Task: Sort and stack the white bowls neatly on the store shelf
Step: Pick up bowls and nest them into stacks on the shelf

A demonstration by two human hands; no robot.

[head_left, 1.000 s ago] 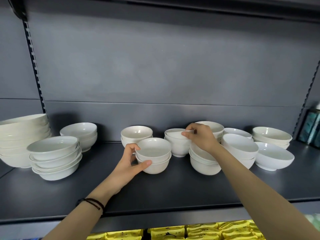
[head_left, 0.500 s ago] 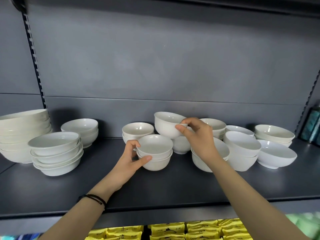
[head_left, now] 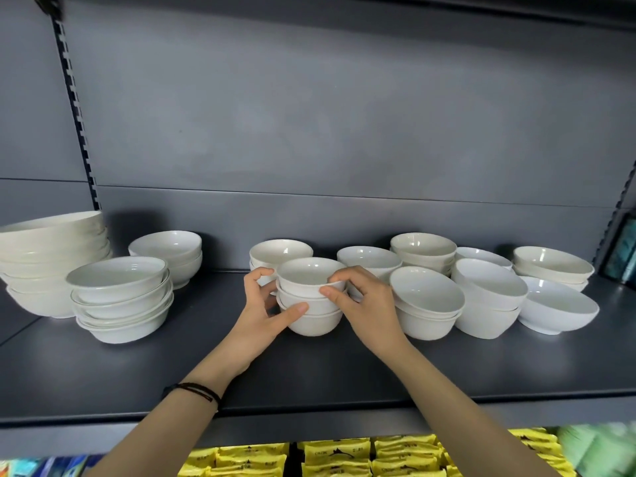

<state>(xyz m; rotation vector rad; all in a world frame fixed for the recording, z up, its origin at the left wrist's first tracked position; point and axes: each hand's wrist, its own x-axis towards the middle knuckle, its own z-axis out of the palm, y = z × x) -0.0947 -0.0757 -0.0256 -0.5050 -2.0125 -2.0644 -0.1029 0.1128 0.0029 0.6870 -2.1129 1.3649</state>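
A small stack of three white bowls (head_left: pixel 311 318) stands mid-shelf on the dark grey shelf (head_left: pixel 309 370). My left hand (head_left: pixel 265 316) curls round the stack's left side, thumb on the lower bowls. My right hand (head_left: pixel 364 304) pinches the rim of the top bowl (head_left: pixel 308 275) from the right. More white bowls surround it: a pair behind (head_left: pixel 280 253), a single deep bowl (head_left: pixel 368 259), a back stack (head_left: pixel 423 249), and tilted stacks to the right (head_left: pixel 426 304) (head_left: pixel 488 297).
At the left stand a wide stack of large bowls (head_left: pixel 44 256), a stack of shallow bowls (head_left: pixel 120 297) and another stack behind (head_left: pixel 168 253). Tilted bowls (head_left: pixel 557 308) (head_left: pixel 550 266) fill the right end. Yellow packets (head_left: pixel 337 456) lie on the shelf below.
My right hand lifted a bowl from the back stack, carried it left and set it on the two-bowl stack under my left hand. That stack now holds three.
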